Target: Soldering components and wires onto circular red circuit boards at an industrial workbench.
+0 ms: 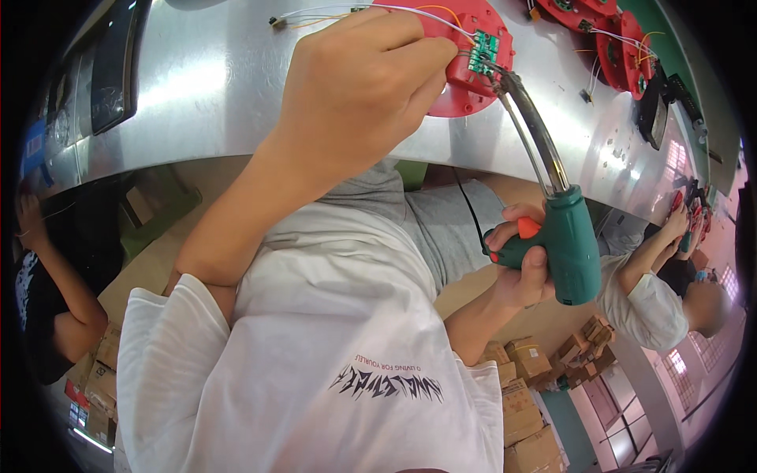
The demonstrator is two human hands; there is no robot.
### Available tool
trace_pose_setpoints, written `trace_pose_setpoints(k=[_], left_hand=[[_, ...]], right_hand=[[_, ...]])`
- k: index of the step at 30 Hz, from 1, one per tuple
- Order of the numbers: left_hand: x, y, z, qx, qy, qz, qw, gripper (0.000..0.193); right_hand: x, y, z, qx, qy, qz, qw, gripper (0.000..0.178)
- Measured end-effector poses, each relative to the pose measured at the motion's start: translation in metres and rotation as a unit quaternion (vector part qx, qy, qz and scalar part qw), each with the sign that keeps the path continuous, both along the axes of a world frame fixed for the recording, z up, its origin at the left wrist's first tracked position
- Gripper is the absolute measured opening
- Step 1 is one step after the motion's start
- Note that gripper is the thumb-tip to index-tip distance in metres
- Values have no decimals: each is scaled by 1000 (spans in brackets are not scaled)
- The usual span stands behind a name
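My right hand (pixel 524 256) is wrapped round the handle of a green soldering gun (pixel 573 244) with an orange-red trigger. The gun's bent metal tip reaches up to a small green circuit board (pixel 484 52), which sits on a round red plastic housing (pixel 461 96). Over the housing's left part, my left hand (pixel 367 83) is closed, knuckles up, its fingertips mostly hidden. Thin wires run between its fingers and the board, and it seems to pinch one. A white wire (pixel 347 11) and an orange one pass behind the hand to the board.
More red housings (pixel 623 51) with wires lie at the right of the metal table (pixel 213 94). A dark flat tray-like object (pixel 118 67) is at the left. Co-workers sit at both sides; one person's arm (pixel 650 256) shows at right. Cardboard boxes (pixel 524 410) stand behind me.
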State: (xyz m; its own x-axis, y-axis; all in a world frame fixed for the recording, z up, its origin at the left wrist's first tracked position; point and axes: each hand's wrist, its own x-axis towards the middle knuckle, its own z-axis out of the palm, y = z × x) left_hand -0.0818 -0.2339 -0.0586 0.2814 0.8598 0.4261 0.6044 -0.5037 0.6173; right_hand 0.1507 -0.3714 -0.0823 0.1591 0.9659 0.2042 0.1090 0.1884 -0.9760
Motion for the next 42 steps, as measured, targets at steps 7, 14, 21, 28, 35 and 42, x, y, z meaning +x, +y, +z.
trace_pose_setpoints(k=[7,14,21,28,35,42], left_hand=[[17,47,-64,449,-217,-47,865,14],[20,43,-65,419,-234,-41,876,14],[25,40,-62,374,-271,-53,886,14],[26,39,-64,394,-269,-48,878,16],[12,25,-53,341,-198,-29,919,17],[-1,9,-25,99,-6,30,995,22]], right_hand=[[-5,7,-3,15,-21,14,1000,62],[-4,9,-1,20,-25,16,999,62],[-8,12,6,-4,-12,14,1000,60],[-5,16,8,28,26,0,999,57],[7,22,7,31,-20,17,999,63],[36,44,2,71,18,33,997,64]])
